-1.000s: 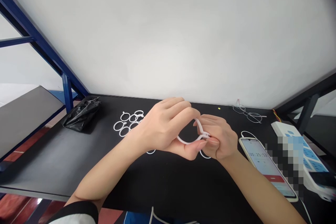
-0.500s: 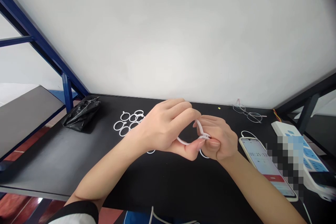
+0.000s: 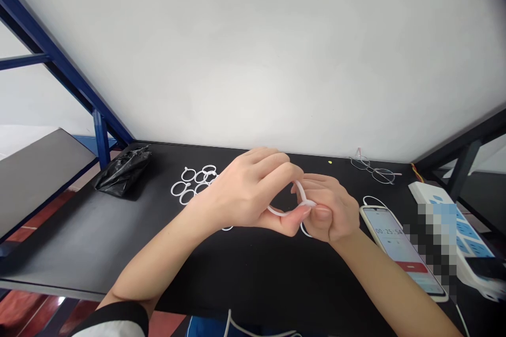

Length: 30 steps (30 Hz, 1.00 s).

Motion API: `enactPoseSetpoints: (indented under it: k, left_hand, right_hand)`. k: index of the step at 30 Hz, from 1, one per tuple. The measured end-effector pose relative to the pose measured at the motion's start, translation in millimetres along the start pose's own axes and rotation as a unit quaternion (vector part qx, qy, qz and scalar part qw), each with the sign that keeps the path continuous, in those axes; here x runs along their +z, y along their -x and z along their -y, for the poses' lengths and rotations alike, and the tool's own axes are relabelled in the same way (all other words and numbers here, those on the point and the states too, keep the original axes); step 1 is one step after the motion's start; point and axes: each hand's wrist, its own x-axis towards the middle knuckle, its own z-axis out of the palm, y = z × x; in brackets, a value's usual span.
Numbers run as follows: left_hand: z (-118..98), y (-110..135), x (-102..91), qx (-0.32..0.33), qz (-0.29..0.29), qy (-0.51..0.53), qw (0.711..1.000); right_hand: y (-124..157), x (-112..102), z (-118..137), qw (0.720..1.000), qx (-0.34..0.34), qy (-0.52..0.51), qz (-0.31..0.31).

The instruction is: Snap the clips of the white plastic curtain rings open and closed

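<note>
A white plastic ring (image 3: 302, 192) is held between both hands above the black table. My left hand (image 3: 253, 189) curls around its left side, fingers over the top and thumb below, with the thumb tip pressing near the ring's joint. At that joint my right hand (image 3: 327, 208) pinches the ring between thumb and bent forefinger. Part of the ring is hidden by my fingers. Another white ring (image 3: 305, 230) shows in part beneath my right hand. Several white rings (image 3: 187, 197) lie in a loose group left of my left hand, some overlapping.
A crumpled black plastic bag (image 3: 124, 171) lies at the table's left. Right of my hands are glasses (image 3: 382, 176), a phone (image 3: 389, 242) showing a timer, and a white power strip (image 3: 468, 231). A wall stands behind the black table (image 3: 253, 279).
My left thumb has pressed closer to the right thumb at the ring's joint, and the ring's ends there look drawn together. The loose rings have stayed put.
</note>
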Motion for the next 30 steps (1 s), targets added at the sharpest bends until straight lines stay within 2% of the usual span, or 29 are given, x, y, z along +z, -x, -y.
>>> enactPoseSetpoints:
  k: [6,15,24,30]
  left_hand:
    - [0.5,0.0,-0.8,0.007,0.002,-0.003,1.000]
    - [4.3,0.7,-1.9,0.007,-0.004,-0.012,1.000]
    - [3.9,2.7,-3.2,-0.004,0.006,-0.029,1.000]
    - [4.4,2.8,-3.7,-0.003,0.006,-0.032,0.999]
  right_hand:
    - [0.1,0.9,1.7,1.000,0.004,0.003,0.005]
    - [-3.5,-0.1,-1.7,0.999,-0.037,0.032,0.009]
    - [2.1,-8.2,1.4,0.993,0.048,0.059,0.090]
    - [-1.0,-5.0,0.9,0.998,0.028,0.033,0.052]
